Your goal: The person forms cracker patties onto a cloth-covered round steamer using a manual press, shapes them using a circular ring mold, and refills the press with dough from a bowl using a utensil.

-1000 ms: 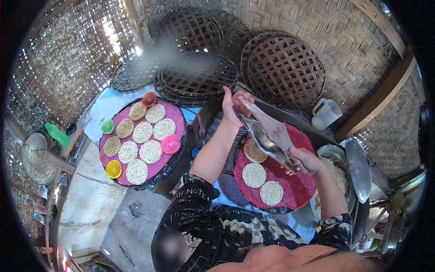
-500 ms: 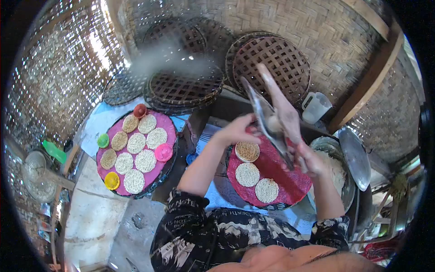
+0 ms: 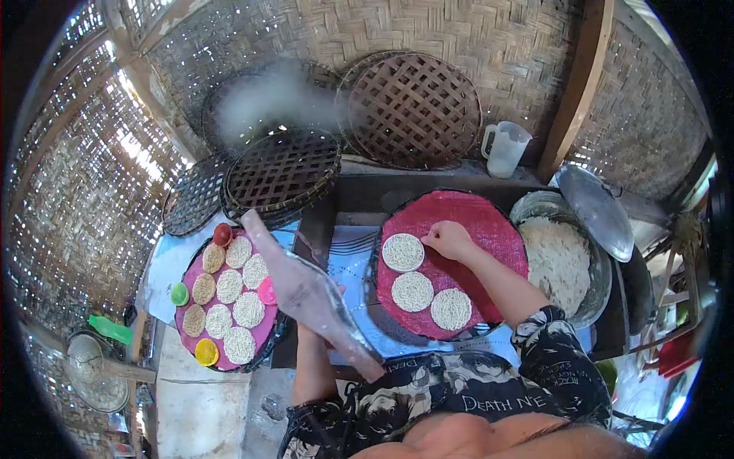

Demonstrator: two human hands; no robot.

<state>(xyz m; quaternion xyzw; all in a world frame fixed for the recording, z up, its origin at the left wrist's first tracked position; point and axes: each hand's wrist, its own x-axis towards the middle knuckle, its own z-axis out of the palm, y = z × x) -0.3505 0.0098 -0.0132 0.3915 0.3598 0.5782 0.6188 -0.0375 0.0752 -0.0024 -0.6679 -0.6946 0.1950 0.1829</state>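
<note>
My left hand [image 3: 339,291] is mostly hidden behind the long wooden press [image 3: 313,300], which it holds slantwise near my body. Over the red cloth [image 3: 489,233] on the right tray, my right hand [image 3: 449,239] has its fingers pinched at the right edge of the upper noodle disc [image 3: 403,252]. Whether that disc still sits in a ring is hard to tell. Two more pale noodle discs, one at the middle left [image 3: 412,291] and one lower down [image 3: 451,309], lie on the same cloth.
A pink-covered tray [image 3: 262,325] with several discs and coloured cups stands at the left. Woven trays [image 3: 413,107] lean at the back, beside a plastic jug [image 3: 508,150]. At the right are a basin of pale dough [image 3: 556,264] and a metal lid [image 3: 595,210].
The press has moved left and down with my left hand. My right hand has let go of it and reached to the upper disc. The view has shifted to the right.
</note>
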